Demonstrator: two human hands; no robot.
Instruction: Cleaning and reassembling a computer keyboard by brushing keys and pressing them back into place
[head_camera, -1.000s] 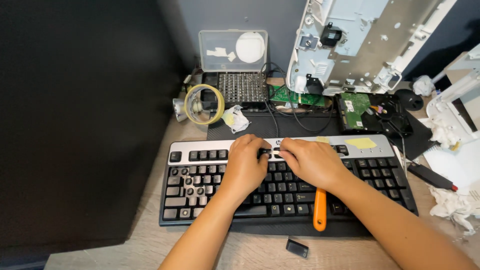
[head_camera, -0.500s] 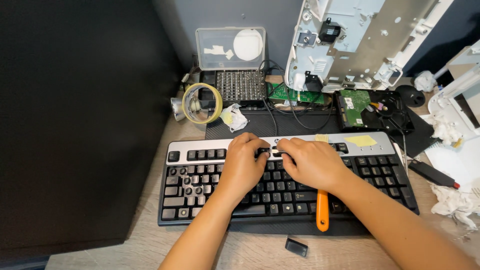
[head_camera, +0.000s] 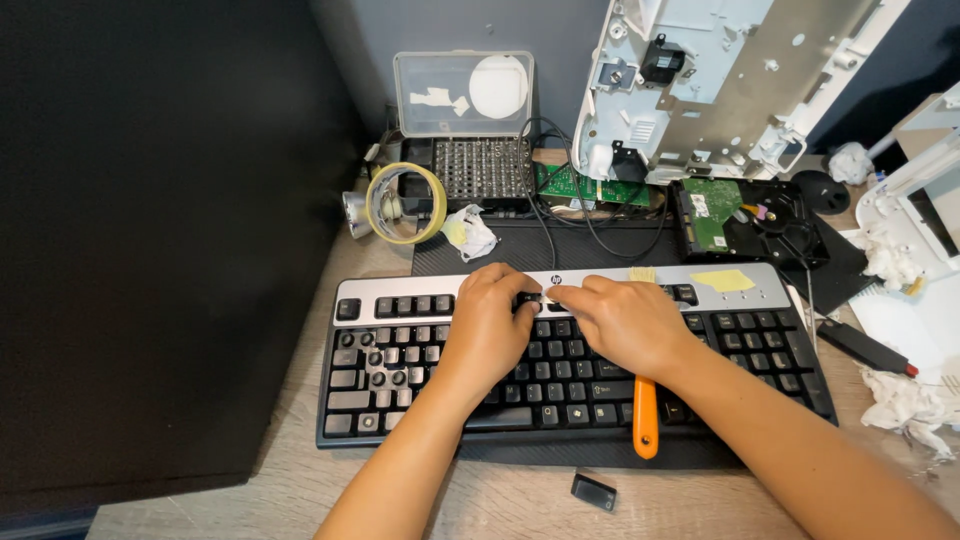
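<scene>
Both hands are meeting over the keyboard (head_camera: 400, 370), long axis left-right beneath them: left hand (head_camera: 492, 322) and right hand (head_camera: 622, 322) fingertips are pinching together at a small key (head_camera: 549, 297) between them, equally near.

Both hands cover the middle rows of the black and silver computer keyboard (head_camera: 400, 345), and whatever small part their fingertips pinch is too tiny to identify. The orange plastic tool handle (head_camera: 646, 418) disappears under the right hand (head_camera: 625, 325), hiding its working end. The white sheet-metal chassis (head_camera: 720, 80) is cut off by the top edge.
</scene>
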